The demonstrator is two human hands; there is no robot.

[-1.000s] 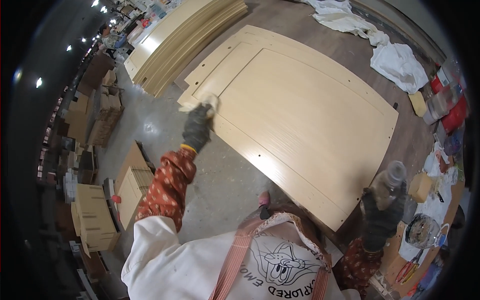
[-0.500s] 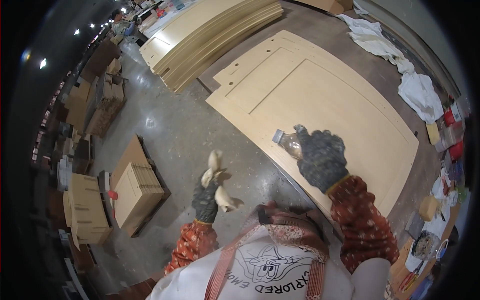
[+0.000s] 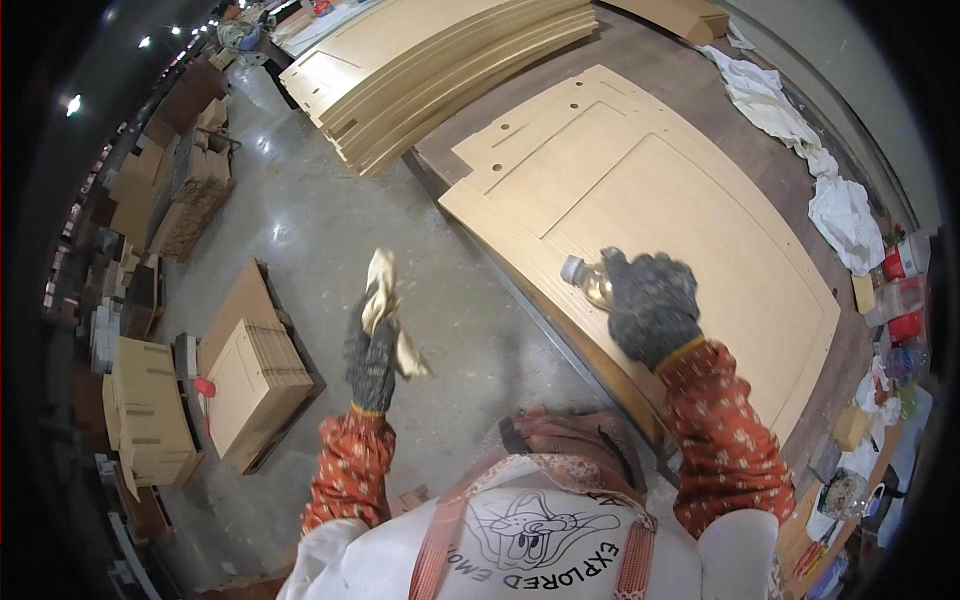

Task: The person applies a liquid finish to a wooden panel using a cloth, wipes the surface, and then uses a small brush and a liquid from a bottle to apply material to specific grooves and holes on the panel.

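Observation:
A clear plastic bottle (image 3: 596, 287) with a pale cap lies tilted in my right hand (image 3: 653, 308), which wears a dark grey knit glove. The bottle is held above the near left part of a cream door panel (image 3: 680, 220) with grooved lines and several round holes. My left hand (image 3: 371, 358), gloved the same way, is closed on a cream cloth (image 3: 380, 285). The cloth's ends stick out above and below the fingers. That hand is over the concrete floor, off to the left of the panel. How much liquid the bottle holds is hard to tell.
A stack of cream panels (image 3: 440, 80) lies at the far end of the brown table (image 3: 480, 125). White rags (image 3: 845, 220) run along its right side, near tubs and tools. On the floor at left are stacked boards (image 3: 255, 390) and a cardboard box (image 3: 150, 410). Another person (image 3: 240, 38) stands far left.
My left hand has moved left and up with the cloth. The bottle in my right hand has shifted only slightly. The whole view has turned a little.

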